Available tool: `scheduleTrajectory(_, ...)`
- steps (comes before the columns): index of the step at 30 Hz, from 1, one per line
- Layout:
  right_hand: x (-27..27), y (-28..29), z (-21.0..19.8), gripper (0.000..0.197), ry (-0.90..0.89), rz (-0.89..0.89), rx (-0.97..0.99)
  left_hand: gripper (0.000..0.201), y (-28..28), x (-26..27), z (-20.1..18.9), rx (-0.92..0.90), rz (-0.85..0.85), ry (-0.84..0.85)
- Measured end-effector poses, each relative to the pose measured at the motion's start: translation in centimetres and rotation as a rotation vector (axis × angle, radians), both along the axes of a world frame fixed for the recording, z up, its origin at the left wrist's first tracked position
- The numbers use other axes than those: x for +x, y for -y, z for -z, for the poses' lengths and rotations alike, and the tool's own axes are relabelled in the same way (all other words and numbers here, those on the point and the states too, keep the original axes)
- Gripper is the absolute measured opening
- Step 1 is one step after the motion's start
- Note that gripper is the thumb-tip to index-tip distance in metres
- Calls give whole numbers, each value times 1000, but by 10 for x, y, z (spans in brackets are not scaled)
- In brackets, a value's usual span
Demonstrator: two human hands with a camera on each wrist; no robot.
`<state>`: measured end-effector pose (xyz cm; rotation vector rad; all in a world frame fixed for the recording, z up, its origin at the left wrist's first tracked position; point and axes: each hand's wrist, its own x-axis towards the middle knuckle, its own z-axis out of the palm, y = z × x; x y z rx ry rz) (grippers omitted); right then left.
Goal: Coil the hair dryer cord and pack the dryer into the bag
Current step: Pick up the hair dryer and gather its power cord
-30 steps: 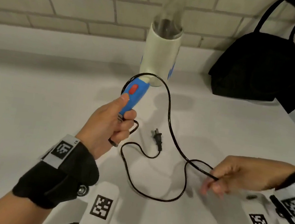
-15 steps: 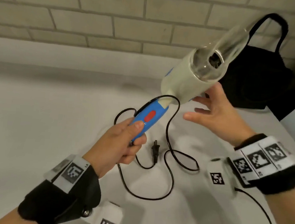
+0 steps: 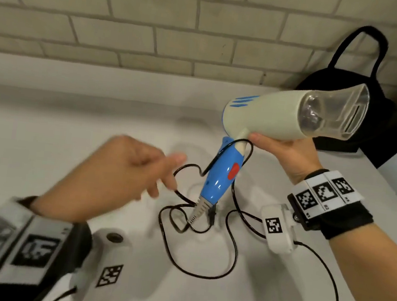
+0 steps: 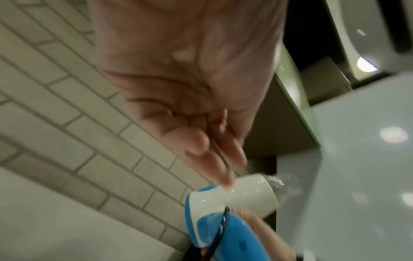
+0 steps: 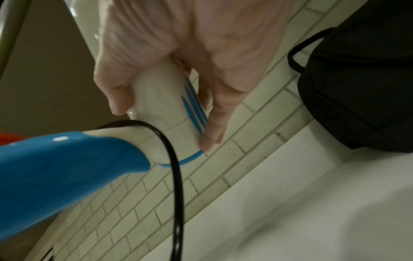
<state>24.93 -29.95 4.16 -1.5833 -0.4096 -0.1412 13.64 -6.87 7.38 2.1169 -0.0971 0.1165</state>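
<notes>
Between the curled fingers [image 5: 212,113] of the right hand [image 3: 289,154] sits the hair dryer [image 3: 272,114], while the left hand [image 3: 119,175] hangs loose, empty, beside the cord [image 3: 226,261].

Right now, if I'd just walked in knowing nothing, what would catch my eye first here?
Probably the hair dryer, cream with a blue handle and a clear nozzle, held up over the white counter by the right hand gripping its barrel. Below it the black cord sprawls in loose loops, and the left hand hovers beside the handle, holding nothing. A black bag waits against the brick wall.
</notes>
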Motion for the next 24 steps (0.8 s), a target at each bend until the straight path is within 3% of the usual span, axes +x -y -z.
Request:
scheduleTrajectory(2,0,0,-3,41,14,-56,-14,28,-3,15,-4,-224,-62,56)
scheduleTrajectory(3,-2,-2,-6,42,22,-97,-21,23,1,24,-2,-276,-20,2)
scheduleTrajectory(5,-6,-10,-12,45,15,-193,-23,42,20,38,9,-285,186,-244)
scheduleTrajectory(7,-10,-21,-18,42,4,-249,-59,40,45,42,19,-390,341,-422)
scheduleTrajectory(9,-11,-29,-20,39,-32,-217,-31,15,60,43,22,-615,308,-435)
scheduleTrajectory(10,-11,-31,-17,47,-94,-205,5,6,63,44,21,-730,243,-403)
scheduleTrajectory(11,-13,-31,-14,58,-184,-213,-4,10,63,46,20,-798,175,-352)
scheduleTrajectory(12,-16,-29,-8,67,-288,-266,-78,14,61,49,19,-825,105,-295)
scheduleTrajectory(14,-31,-19,9,71,-486,-490,-407,18,54,56,18,-802,-12,-185)
scheduleTrajectory(16,-53,-6,26,50,-567,-772,-751,18,41,59,15,-751,-80,-98)
scheduleTrajectory(18,-65,13,36,22,-540,-875,-894,13,22,63,13,-711,-107,-9)
scheduleTrajectory(22,-53,75,14,19,-481,-613,-920,20,-24,67,3,-676,-231,198)
scheduleTrajectory(24,-28,113,-1,40,-311,-321,-1005,19,-48,69,3,-718,-323,239)
